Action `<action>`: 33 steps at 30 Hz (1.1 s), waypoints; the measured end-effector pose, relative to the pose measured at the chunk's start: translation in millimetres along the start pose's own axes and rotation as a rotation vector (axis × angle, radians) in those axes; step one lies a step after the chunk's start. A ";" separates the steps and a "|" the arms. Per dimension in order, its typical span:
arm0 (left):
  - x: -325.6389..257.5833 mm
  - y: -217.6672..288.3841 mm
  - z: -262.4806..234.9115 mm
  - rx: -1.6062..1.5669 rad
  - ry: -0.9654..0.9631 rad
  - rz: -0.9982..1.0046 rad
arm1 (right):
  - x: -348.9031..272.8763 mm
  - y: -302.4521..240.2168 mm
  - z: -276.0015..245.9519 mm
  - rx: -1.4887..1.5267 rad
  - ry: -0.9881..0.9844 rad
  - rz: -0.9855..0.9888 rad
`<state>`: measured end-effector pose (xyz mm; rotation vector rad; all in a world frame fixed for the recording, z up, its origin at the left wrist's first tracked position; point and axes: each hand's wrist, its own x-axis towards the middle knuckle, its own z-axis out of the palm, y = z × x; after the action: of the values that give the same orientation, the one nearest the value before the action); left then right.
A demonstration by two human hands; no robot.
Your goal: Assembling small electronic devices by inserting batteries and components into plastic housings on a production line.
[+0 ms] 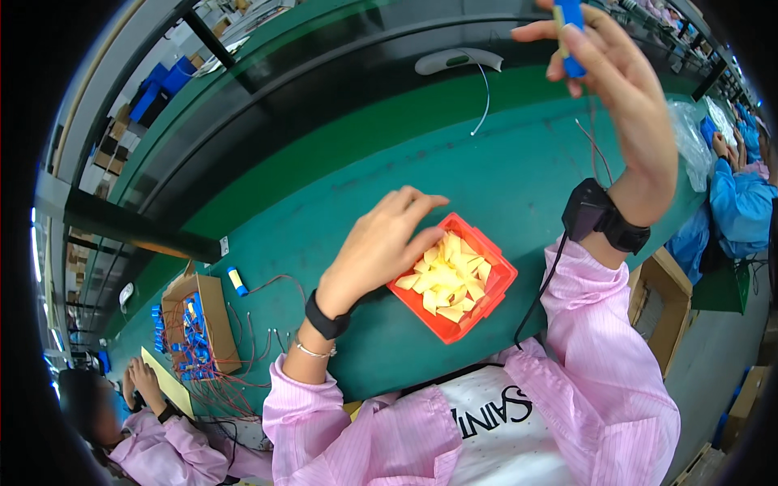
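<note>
At the upper right my right hand [612,73] is raised, its thumb and fingers closed on a blue battery pack [574,66]. The pack bears a pale yellow patch, and thin red and dark wires [596,146] hang below that hand. My left hand [377,247] reaches over the left edge of a red plastic bin [496,296]. Its fingers are apart and slightly bent, with nothing seen between them. The thumb tip is at the yellow paper pieces [450,275] heaped in the bin; whether it touches them I cannot tell.
A cardboard box [227,324] of wired blue battery packs stands left on the green table [348,202], beside a single pack [237,281]. A white curved piece [458,61] lies at the back. A co-worker's hands [146,385] are at lower left; another person [741,194] is at right.
</note>
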<state>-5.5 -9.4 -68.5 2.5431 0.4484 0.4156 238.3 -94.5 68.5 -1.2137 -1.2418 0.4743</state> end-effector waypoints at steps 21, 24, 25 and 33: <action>-37.0 -17.9 -47.9 0.175 -0.174 -0.439 | 29.5 52.5 77.2 0.269 -0.511 0.215; -31.3 -18.4 -55.5 0.131 0.161 -0.398 | 26.5 51.2 86.5 0.269 -0.518 0.233; -30.9 -15.9 -63.7 0.067 0.332 -0.404 | 25.4 50.8 95.0 0.290 -0.505 0.248; 16.7 22.2 -76.8 -0.167 0.961 -0.124 | 8.8 50.9 119.1 0.136 -0.383 0.075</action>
<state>-14.1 12.7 9.6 1.9904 0.8478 1.5526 151.2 -17.4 10.8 -1.0870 -1.4626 0.8626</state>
